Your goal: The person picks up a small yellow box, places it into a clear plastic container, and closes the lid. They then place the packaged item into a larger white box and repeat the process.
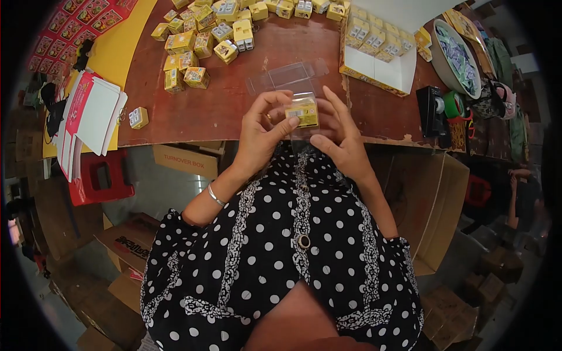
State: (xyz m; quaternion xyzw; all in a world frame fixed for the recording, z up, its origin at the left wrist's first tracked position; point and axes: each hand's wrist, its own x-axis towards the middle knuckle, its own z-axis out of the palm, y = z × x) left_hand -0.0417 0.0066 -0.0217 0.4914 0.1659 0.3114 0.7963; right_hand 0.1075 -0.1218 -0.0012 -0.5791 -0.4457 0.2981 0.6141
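Just past the table's front edge, both hands are at a clear plastic box with a small yellow printed box in it; a barcode label shows on the yellow one. My left hand grips them from the left, its thumb over the yellow box's lower corner. From the right, my right hand has its fingers curved behind the clear box and its thumb near the lower edge. A flattened clear plastic sleeve lies on the table beyond my hands.
Several small yellow boxes are heaped at the back, and a single cube lies at left. An open display carton holding rows of cubes stands right, near a tape dispenser and a tub of packets. Folded cards overhang the left edge.
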